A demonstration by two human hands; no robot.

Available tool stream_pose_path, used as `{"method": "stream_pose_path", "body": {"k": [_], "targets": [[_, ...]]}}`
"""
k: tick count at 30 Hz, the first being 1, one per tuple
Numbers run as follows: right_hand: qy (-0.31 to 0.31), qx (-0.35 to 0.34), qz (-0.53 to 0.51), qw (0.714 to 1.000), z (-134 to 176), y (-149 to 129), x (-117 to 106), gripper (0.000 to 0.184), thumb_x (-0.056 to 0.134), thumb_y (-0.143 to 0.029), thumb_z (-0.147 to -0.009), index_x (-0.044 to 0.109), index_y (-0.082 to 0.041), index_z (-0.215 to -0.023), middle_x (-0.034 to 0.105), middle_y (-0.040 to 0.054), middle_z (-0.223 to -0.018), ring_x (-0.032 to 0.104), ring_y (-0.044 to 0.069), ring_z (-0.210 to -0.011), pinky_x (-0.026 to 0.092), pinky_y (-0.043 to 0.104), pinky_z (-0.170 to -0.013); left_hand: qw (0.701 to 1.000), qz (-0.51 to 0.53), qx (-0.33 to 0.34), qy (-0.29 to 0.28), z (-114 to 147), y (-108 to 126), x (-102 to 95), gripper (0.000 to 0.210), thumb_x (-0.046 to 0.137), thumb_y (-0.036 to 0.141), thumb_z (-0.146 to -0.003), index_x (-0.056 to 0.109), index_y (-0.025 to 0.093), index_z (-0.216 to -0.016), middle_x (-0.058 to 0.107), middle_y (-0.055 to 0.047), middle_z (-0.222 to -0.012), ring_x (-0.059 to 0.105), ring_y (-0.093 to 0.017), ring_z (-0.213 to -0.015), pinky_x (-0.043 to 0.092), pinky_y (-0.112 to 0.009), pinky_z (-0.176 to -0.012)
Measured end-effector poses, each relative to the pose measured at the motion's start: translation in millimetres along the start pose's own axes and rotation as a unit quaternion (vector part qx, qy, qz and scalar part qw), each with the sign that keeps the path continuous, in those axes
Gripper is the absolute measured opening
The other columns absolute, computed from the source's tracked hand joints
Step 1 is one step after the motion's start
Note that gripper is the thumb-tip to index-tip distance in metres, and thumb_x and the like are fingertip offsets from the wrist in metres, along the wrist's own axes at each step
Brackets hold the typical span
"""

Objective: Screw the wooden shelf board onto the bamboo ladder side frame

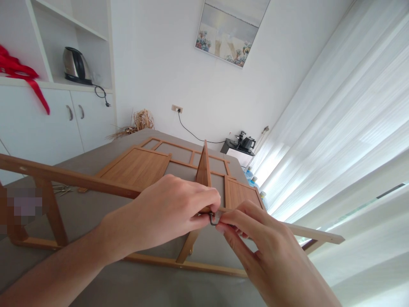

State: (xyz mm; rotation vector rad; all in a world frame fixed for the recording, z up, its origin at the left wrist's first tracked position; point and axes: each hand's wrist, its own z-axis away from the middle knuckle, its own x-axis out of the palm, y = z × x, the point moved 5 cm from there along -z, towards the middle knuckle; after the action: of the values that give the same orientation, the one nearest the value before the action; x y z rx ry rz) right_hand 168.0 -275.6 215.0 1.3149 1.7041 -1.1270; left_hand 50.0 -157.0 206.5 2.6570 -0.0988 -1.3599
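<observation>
The right hand [263, 238] pinches 1 end of a small, dark, bent metal key [212, 221] by the near end of a wooden board [203, 166]. The left hand [172, 202] curls its thumb and finger close by the key's other end, but I cannot tell what it grips. A brown wooden frame [153, 260] is around the hands, and flat wooden panels [137, 165] lie past it on the gray surface [86, 217].

at centre, bare fingertips [221, 228] hide part of a dark bent metal key [211, 220]; red fabric [14, 67], upper left, is cut off.
</observation>
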Motion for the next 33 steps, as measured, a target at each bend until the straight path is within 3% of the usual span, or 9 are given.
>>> {"method": "stream_pose_path", "body": {"k": [12, 19, 24, 33], "targets": [[0.007, 0.029, 0.024, 0.999, 2.4, 0.1, 1.7, 0.021, 0.051, -0.027, -0.102, 0.066, -0.026, -0.089, 0.062, -0.0020, -0.078, 0.059, 0.012, -0.062, 0.041, 0.024, -0.054, 1.000, -0.004, 0.004, 0.009, 0.0, 0.6, -0.9, 0.004, 0.061, 0.024, -0.094, 0.065, 0.023, -0.095, 0.076, 0.001, -0.098, 0.074, -0.015, -0.091, 0.052, -0.019, -0.077], [-0.051, 0.023, -0.003, 0.998, -0.2, -1.4, 15.8, 0.032, 0.040, -0.025, -0.104, 0.059, -0.023, -0.079, 0.066, 0.0001, -0.071, 0.063, 0.015, -0.060, 0.042, 0.025, -0.055, 1.000, -0.019, 0.010, 0.021, -0.6, 0.4, -1.5, 0.011, 0.063, 0.023, -0.092, 0.067, 0.025, -0.102, 0.077, 0.001, -0.097, 0.074, -0.014, -0.088, 0.053, -0.020, -0.078], [-0.096, 0.053, -0.005, 0.994, -4.3, -2.5, 21.4, 0.032, 0.046, -0.023, -0.101, 0.050, -0.022, -0.070, 0.063, -0.0013, -0.067, 0.052, 0.013, -0.055, 0.037, 0.025, -0.055, 1.000, -0.010, -0.001, 0.005, -1.9, -0.1, -0.2, 0.006, 0.064, 0.024, -0.092, 0.065, 0.024, -0.098, 0.076, 0.002, -0.104, 0.074, -0.014, -0.089, 0.053, -0.021, -0.079], [-0.069, 0.052, -0.051, 0.995, -12.5, -6.4, 20.0, 0.032, 0.053, -0.020, -0.095, 0.043, -0.022, -0.065, 0.050, -0.0057, -0.062, 0.033, 0.010, -0.053, 0.026, 0.024, -0.052, 1.000, -0.004, 0.003, 0.011, -1.7, 1.2, -3.1, 0.006, 0.060, 0.020, -0.092, 0.065, 0.024, -0.093, 0.077, 0.001, -0.095, 0.074, -0.015, -0.090, 0.053, -0.020, -0.076]]}}
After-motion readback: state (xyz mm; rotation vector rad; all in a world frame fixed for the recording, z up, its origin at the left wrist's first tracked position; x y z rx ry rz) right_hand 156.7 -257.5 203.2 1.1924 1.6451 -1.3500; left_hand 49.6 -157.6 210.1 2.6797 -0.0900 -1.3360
